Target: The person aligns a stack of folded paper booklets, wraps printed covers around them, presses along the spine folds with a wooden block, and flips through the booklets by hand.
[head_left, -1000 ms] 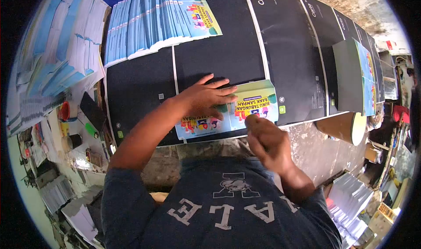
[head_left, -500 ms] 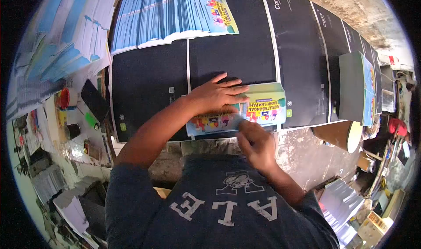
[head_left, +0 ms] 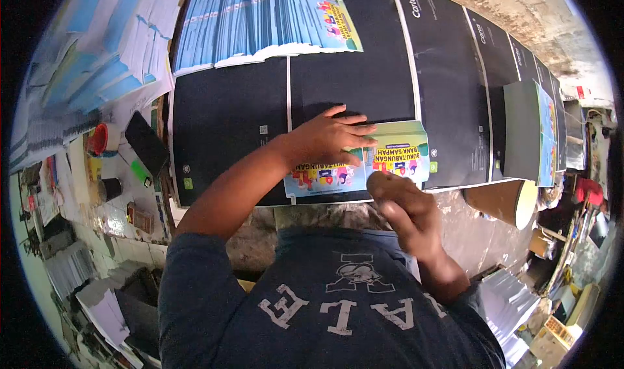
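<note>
A printed booklet cover sheet [head_left: 398,153], with colourful cartoon figures and the words "Buku Tabungan Bank Sampah" printed twice, lies near the front edge of a black table surface [head_left: 351,83]. My left hand [head_left: 328,138] rests flat on its left half with the fingers spread, hiding part of the print. At the sheet's front edge, right of the middle, my right hand [head_left: 406,206] is closed in a fist. Its fingers curl out of sight, so I cannot make out whether anything is inside. Behind the sheet stands a long row of packed booklets [head_left: 260,24].
A pile of covers [head_left: 523,131] sits at the table's right end, above a cardboard drum [head_left: 497,201]. To the left are a dark flat device [head_left: 147,144], a red tape roll [head_left: 103,139] and a green object [head_left: 139,172]. Stacked papers [head_left: 97,50] rise at the far left.
My right hand has moved right and slightly toward me along the sheet's front edge, still closed. My left hand stays flat on the sheet. The whole view has shifted slightly.
</note>
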`<move>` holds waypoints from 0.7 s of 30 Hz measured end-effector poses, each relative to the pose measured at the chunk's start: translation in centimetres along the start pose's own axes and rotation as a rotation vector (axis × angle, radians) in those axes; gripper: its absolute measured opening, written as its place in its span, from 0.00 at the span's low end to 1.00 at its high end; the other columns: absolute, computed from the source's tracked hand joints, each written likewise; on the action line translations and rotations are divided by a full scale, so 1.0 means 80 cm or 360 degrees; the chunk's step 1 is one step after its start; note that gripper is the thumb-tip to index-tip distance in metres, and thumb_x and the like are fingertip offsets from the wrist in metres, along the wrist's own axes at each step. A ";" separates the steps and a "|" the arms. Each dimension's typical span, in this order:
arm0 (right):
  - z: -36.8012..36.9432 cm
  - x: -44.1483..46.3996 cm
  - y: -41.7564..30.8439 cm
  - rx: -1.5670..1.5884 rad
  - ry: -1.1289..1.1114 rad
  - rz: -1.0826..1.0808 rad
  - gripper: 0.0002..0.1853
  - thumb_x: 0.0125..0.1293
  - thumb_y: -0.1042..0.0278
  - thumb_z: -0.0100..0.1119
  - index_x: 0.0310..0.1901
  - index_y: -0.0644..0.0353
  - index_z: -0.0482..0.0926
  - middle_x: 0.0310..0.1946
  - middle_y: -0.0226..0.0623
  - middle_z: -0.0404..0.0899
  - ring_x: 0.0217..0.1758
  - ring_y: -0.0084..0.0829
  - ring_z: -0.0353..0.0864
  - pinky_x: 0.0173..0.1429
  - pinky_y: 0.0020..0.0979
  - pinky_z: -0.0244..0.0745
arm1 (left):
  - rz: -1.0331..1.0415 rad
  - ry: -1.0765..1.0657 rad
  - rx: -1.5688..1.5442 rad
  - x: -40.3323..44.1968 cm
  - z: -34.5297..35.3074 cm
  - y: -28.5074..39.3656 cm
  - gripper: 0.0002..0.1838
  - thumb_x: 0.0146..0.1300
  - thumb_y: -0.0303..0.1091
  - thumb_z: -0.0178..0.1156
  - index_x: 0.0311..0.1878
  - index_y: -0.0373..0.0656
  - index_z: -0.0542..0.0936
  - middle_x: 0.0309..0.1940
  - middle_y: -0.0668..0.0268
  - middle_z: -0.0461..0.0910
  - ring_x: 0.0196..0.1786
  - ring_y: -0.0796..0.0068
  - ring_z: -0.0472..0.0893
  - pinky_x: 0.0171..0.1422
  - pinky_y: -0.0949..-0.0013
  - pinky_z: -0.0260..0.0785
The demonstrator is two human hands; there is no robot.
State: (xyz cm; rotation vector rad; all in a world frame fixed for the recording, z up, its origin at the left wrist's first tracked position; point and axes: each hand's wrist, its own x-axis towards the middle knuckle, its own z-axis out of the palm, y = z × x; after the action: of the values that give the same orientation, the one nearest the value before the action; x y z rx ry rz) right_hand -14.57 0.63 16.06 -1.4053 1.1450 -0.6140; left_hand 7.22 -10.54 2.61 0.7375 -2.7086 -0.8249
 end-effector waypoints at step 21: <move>0.058 0.026 0.023 -0.0354 0.0001 -0.0544 0.08 0.54 0.78 0.70 0.24 0.65 0.78 0.27 0.43 0.79 0.41 0.44 0.82 0.53 0.45 0.75 | 0.0048 0.0079 -0.0021 -0.002 0.003 -0.009 0.31 0.63 0.60 0.61 0.67 0.62 0.76 0.76 0.68 0.64 0.79 0.61 0.59 0.80 0.39 0.42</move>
State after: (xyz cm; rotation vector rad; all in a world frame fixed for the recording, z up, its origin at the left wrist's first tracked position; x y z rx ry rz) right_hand -10.24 1.06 12.91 -1.8130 1.0027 -0.7428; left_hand 7.56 -10.83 1.96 0.7032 -2.6612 -0.8055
